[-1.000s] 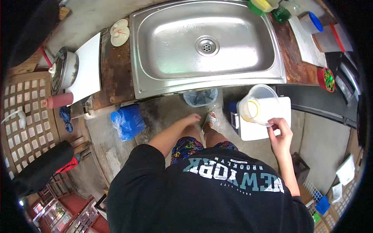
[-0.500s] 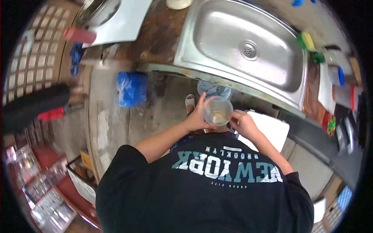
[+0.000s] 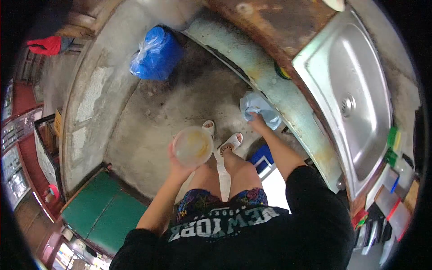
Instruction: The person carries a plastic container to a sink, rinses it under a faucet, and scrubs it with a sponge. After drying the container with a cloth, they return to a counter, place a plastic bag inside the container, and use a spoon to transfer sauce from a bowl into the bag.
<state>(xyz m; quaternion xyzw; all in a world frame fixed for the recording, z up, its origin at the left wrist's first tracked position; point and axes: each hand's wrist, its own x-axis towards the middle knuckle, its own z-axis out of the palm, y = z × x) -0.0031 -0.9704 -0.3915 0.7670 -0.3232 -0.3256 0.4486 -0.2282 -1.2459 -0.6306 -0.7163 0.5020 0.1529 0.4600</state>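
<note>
My left hand (image 3: 177, 163) is closed around a round translucent plastic container (image 3: 192, 146), held out over the floor to the left of my knees. Yellowish matter shows in it, too blurred to name. On the other side my right hand (image 3: 258, 123) reaches down to a clear plastic bag (image 3: 266, 109) low beside the counter's base. The fingers of that hand look closed on the bag's near edge, though their tips are partly hidden. What lies inside the bag cannot be made out.
A steel sink (image 3: 360, 90) is set in the worn counter (image 3: 256, 22) at the right. A blue plastic-wrapped bundle (image 3: 157, 54) stands on the floor ahead. Close to my right leg is a white and blue box (image 3: 272, 177). A green panel (image 3: 105, 209) lies at the left.
My view has swung left and down toward the floor. The container has moved leftward in my left hand. My right hand has left the container's rim and now reaches the plastic bag.
</note>
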